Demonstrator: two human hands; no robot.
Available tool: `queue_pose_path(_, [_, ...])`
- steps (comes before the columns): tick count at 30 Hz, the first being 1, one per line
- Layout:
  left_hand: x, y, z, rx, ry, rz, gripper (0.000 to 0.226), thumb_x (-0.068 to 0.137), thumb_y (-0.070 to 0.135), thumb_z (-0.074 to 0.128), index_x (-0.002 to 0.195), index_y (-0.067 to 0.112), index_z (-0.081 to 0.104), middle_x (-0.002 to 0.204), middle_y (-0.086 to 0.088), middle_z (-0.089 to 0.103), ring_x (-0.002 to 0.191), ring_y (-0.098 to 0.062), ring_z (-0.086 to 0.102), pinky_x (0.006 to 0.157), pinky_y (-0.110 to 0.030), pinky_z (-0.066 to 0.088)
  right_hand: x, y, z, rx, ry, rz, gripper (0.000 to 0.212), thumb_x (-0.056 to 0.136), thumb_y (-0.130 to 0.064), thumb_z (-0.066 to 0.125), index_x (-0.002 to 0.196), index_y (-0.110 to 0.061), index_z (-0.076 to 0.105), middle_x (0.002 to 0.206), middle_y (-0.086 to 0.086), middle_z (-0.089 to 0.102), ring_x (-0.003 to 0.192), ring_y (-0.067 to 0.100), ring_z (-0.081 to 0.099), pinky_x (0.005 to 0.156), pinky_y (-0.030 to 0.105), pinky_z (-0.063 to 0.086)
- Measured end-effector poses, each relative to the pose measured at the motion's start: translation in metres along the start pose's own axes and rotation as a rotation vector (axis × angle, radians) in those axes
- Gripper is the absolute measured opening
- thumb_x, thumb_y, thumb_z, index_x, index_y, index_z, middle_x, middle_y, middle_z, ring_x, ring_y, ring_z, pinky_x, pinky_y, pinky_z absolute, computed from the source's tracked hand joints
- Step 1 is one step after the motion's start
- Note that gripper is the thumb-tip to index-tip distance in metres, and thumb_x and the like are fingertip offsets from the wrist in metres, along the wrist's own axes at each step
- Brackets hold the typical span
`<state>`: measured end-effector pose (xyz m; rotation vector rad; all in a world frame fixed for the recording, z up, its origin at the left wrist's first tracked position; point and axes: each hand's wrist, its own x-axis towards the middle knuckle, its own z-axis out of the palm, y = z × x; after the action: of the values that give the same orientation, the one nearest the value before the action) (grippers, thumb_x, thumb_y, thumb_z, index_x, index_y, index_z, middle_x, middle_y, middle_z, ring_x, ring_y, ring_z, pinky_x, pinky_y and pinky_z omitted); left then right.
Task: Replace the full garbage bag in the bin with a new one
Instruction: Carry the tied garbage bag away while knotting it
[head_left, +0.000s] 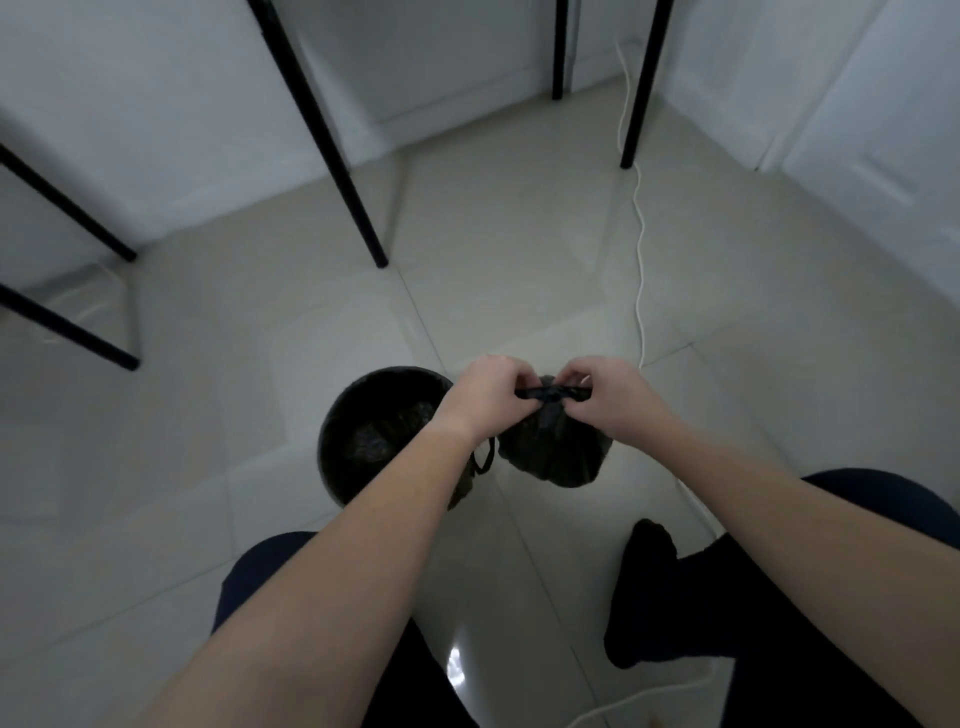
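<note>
1. Full bag (556, 460) is seen just right of the bin (358, 415); its twisted ends are pinched by curled fingers of left hand (491, 395) and right hand (608, 400).
2. Risk judged — ends slipped, knot left slack; contents could be spilled.

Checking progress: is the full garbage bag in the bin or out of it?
Out. The garbage bag is beside the bin, outside its rim, with the left hand and right hand both pinching its gathered top.
</note>
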<state>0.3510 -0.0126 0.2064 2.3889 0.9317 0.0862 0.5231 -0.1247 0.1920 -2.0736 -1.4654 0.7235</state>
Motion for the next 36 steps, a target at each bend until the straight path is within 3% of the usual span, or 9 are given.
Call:
queue_pose_path(6, [-0.043,0.027,-0.072,-0.043,0.13,-0.039,0.013,0.081,0.026,0.08,0.094,0.027,0.079,0.087,0.007,0.076,0.085,-0.012,0.07,0.078,-0.028,0.056,-0.014,-0.069,-0.042,0.008,0.021,-0.13,0.028,0.074,-0.014,0.074,0.091,-0.037,0.072,0.076,-0.022,0.068,0.073,-0.006,0.065,0.058,0.009,0.043])
queue_pose_path(11, [-0.086,0.043,-0.13,-0.021,0.24,-0.047,0.016,0.077,0.024,0.084,0.093,0.022,0.081,0.085,0.001,0.079,0.081,-0.015,0.074,0.079,-0.032,0.06,-0.023,-0.129,-0.067,0.008,0.037,-0.263,0.028,0.073,-0.011,0.075,0.091,-0.032,0.076,0.074,-0.021,0.068,0.075,-0.009,0.065,0.059,0.005,0.044])
queue_pose_path(16, [-0.133,0.049,-0.179,-0.002,0.342,-0.078,0.016,0.077,0.022,0.084,0.093,0.021,0.083,0.083,0.0,0.079,0.078,-0.015,0.074,0.078,-0.028,0.06,-0.029,-0.189,-0.079,-0.034,0.022,-0.393,0.024,0.071,-0.014,0.077,0.09,-0.029,0.078,0.068,-0.019,0.067,0.067,-0.009,0.063,0.057,0.006,0.043])
queue_pose_path(21, [-0.181,0.048,-0.219,0.01,0.402,-0.145,0.013,0.077,0.02,0.081,0.09,0.021,0.083,0.08,0.003,0.078,0.077,-0.013,0.074,0.075,-0.024,0.058,-0.032,-0.248,-0.08,-0.093,-0.031,-0.497,0.023,0.072,-0.019,0.077,0.09,-0.032,0.076,0.078,-0.015,0.071,0.075,-0.011,0.064,0.062,0.003,0.043])
queue_pose_path(26, [-0.218,0.037,-0.247,0.034,0.426,-0.184,0.015,0.077,0.019,0.08,0.091,0.023,0.083,0.082,0.004,0.079,0.08,-0.011,0.074,0.078,-0.026,0.06,-0.039,-0.292,-0.074,-0.139,-0.088,-0.566,0.021,0.073,-0.02,0.079,0.09,-0.032,0.077,0.079,-0.015,0.072,0.077,-0.006,0.066,0.063,0.005,0.043])
queue_pose_path(32, [-0.229,0.012,-0.262,0.038,0.429,-0.192,0.014,0.076,0.022,0.08,0.09,0.023,0.084,0.083,0.006,0.08,0.08,-0.008,0.074,0.078,-0.023,0.058,-0.035,-0.319,-0.062,-0.162,-0.12,-0.588,0.019,0.075,-0.016,0.079,0.092,-0.026,0.079,0.076,-0.017,0.069,0.073,-0.019,0.06,0.063,0.001,0.041])
queue_pose_path(36, [-0.214,-0.014,-0.262,0.007,0.416,-0.184,0.013,0.075,0.023,0.08,0.087,0.024,0.084,0.078,0.008,0.078,0.075,-0.003,0.072,0.074,-0.022,0.058,-0.016,-0.322,-0.05,-0.184,-0.143,-0.56,0.019,0.077,-0.016,0.079,0.093,-0.026,0.079,0.079,-0.013,0.071,0.072,-0.013,0.062,0.063,0.001,0.041])
